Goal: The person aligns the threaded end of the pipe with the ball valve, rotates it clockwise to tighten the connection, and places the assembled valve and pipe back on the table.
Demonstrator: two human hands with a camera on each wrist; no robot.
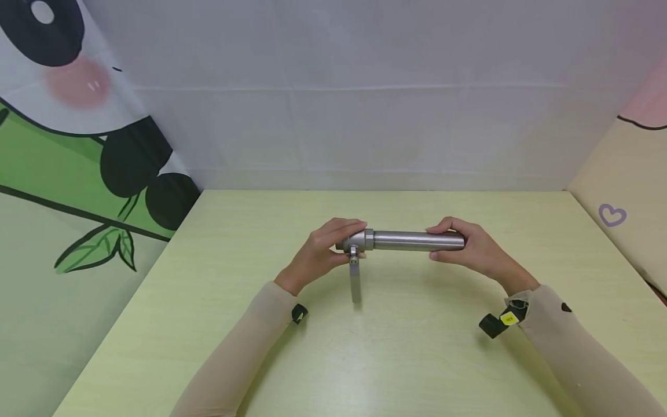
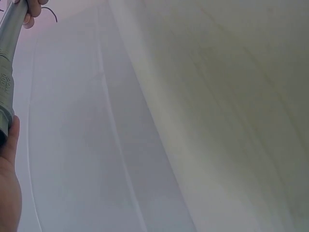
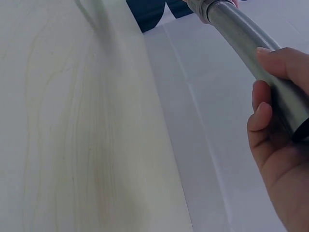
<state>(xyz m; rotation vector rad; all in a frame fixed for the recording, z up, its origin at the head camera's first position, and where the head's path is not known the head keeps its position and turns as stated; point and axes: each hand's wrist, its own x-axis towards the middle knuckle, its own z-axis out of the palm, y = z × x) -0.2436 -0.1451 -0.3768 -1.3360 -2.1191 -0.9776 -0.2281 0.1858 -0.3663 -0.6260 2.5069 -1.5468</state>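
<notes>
A smooth steel pipe point(image 1: 401, 240) is joined at its left end to a ball valve point(image 1: 356, 240), and the two lie level in one line across the head view. From the valve a flat grey lever point(image 1: 355, 284) points toward the person. My left hand point(image 1: 323, 246) grips the valve body, fingers over the top and thumb below. My right hand point(image 1: 476, 249) holds the pipe's far right end between fingers and thumb. In the right wrist view the pipe point(image 3: 251, 43) shows an open, dark end by the palm. Raised lettering marks the valve body point(image 2: 6, 84) in the left wrist view.
Beneath the hands spreads a pale wood-grain table point(image 1: 333, 359). A plain light cloth backdrop point(image 1: 339, 127) rises behind it, with a cartoon-printed panel point(image 1: 78, 191) at left and a beige one point(image 1: 620, 191) at right. Small black cameras point(image 1: 492, 325) sit at the wrists.
</notes>
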